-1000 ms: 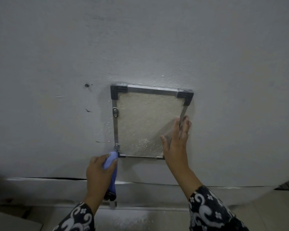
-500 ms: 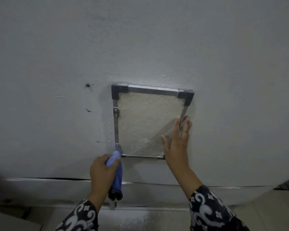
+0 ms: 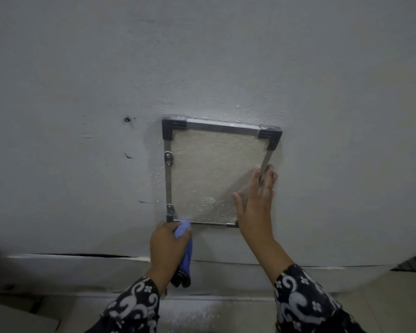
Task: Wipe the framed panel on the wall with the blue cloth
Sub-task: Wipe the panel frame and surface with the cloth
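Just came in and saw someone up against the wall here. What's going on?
A person is cleaning a framed panel fixed to the wall. The left hand holds a blue cloth bunched in its grip and presses it at the frame's lower left corner, with the rest of the cloth hanging down below the hand. The right hand lies flat and open against the panel's lower right edge, apparently steadying it. White specks dot the wall around the frame.
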